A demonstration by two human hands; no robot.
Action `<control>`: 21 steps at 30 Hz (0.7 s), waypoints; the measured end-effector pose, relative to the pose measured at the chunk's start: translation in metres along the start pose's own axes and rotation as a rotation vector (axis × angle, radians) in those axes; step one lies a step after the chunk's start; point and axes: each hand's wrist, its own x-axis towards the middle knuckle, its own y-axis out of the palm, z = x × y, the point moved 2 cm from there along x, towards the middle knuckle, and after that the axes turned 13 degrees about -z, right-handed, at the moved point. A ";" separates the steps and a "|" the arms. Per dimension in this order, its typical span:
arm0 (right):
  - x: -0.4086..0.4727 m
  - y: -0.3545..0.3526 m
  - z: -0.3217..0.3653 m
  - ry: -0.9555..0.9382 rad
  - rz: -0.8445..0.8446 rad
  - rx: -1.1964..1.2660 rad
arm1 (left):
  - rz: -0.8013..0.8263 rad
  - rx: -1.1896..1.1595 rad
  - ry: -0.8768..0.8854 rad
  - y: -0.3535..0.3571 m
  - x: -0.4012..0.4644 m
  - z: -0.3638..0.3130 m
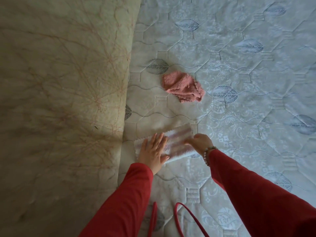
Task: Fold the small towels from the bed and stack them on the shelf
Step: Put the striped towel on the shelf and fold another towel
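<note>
A small white towel with faint pink stripes (177, 139) lies flat on the quilted mattress (239, 74), close to me. My left hand (153, 151) rests palm down on its left part, fingers spread. At the towel's right edge my right hand (199, 141) has its fingers curled on the fabric. A crumpled pink towel (183, 87) lies farther away on the mattress, apart from both hands. No shelf is in view.
A marbled beige floor (59, 100) fills the left side, along the mattress edge. Red cords (188, 218) hang from my clothing at the bottom. Red sleeves cover both arms, and a bead bracelet (207, 153) sits on the right wrist.
</note>
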 end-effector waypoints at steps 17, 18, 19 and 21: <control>-0.085 0.112 0.061 -0.235 0.067 -0.048 | -0.097 -1.580 -1.175 -0.024 -0.048 0.038; -0.086 0.115 0.059 -0.240 0.076 -0.062 | -0.087 -1.604 -1.183 -0.023 -0.049 0.039; -0.088 0.118 0.057 -0.248 0.081 -0.073 | -0.075 -1.605 -1.179 -0.022 -0.050 0.041; -0.092 0.121 0.054 -0.262 0.084 -0.066 | -0.061 -1.627 -1.189 -0.022 -0.050 0.043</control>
